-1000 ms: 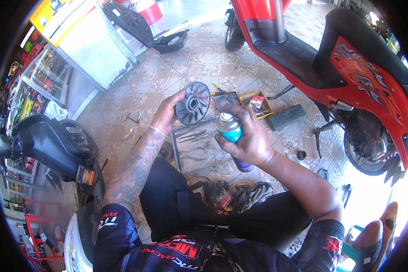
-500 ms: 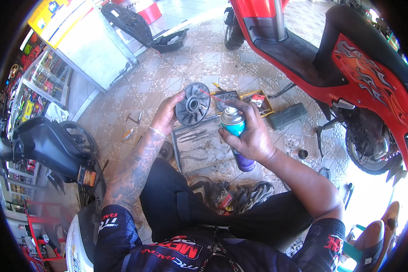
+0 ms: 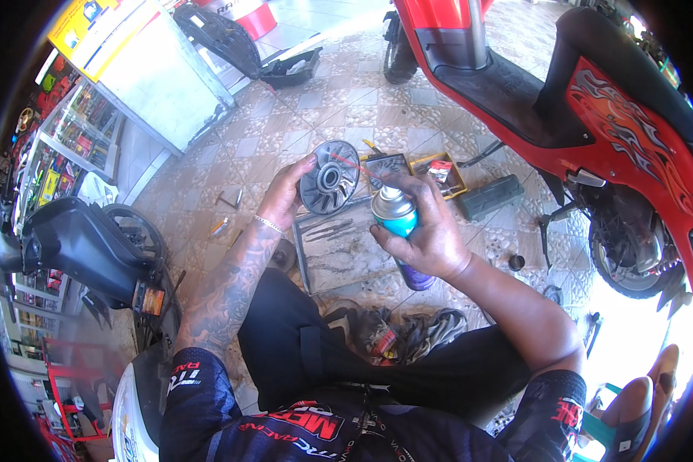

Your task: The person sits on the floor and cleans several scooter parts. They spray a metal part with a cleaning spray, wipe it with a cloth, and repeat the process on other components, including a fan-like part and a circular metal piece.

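My left hand (image 3: 285,194) grips the left rim of a round, dark grey finned pulley (image 3: 329,177), its hub and fins turned toward me. In my right hand (image 3: 437,235) is a spray can (image 3: 395,212), teal above and purple at its lower end, held tilted with a finger over its nozzle. From the nozzle a thin red straw (image 3: 353,163) reaches left, its tip over the pulley's fins near the hub. Beneath both hands, a shallow metal tray (image 3: 339,266) with dark wet streaks lies on the tiles.
Beyond the tray stand a yellow-edged toolbox (image 3: 458,187) and a dark green case (image 3: 491,197). A red scooter (image 3: 508,100) is parked at the right, a black one (image 3: 92,242) at the left. Rags (image 3: 431,331) lie between my legs. A hammer (image 3: 229,200) rests on the floor.
The straw's tip has shifted slightly left and down across the pulley, toward its hub. The can has tipped a little with my right hand. My left hand has barely moved.
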`<state>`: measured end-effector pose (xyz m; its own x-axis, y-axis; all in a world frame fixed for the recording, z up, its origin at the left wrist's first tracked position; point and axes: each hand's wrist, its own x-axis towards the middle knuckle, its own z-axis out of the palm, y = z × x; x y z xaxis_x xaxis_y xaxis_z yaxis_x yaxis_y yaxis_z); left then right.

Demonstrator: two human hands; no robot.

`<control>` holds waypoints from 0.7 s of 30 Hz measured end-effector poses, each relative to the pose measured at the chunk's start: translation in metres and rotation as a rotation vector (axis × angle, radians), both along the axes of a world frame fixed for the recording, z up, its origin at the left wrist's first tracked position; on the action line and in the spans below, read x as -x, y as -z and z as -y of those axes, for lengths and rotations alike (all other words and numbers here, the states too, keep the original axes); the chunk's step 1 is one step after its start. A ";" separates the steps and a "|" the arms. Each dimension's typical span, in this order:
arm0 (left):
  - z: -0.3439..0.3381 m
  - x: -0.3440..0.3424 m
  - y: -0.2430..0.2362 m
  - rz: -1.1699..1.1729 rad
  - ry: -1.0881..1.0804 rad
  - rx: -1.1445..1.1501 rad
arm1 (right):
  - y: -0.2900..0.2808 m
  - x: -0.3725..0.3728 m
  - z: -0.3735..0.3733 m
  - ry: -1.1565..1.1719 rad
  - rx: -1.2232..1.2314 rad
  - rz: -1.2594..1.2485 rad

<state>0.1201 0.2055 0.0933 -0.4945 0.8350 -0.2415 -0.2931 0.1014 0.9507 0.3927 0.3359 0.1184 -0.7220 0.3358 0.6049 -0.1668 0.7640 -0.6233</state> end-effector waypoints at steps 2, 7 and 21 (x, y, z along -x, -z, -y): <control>0.000 0.000 -0.001 0.008 -0.001 0.009 | -0.001 -0.002 0.000 -0.032 0.004 0.001; 0.001 -0.002 -0.002 0.012 -0.025 0.030 | -0.002 -0.007 0.007 -0.084 0.024 0.012; 0.000 -0.008 -0.002 -0.041 -0.089 -0.014 | -0.006 -0.017 0.012 -0.164 -0.035 0.145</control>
<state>0.1278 0.2054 0.0951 -0.5761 0.7904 -0.2082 -0.2610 0.0635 0.9632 0.4098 0.3238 0.1241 -0.8454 0.1880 0.5000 -0.2009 0.7554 -0.6237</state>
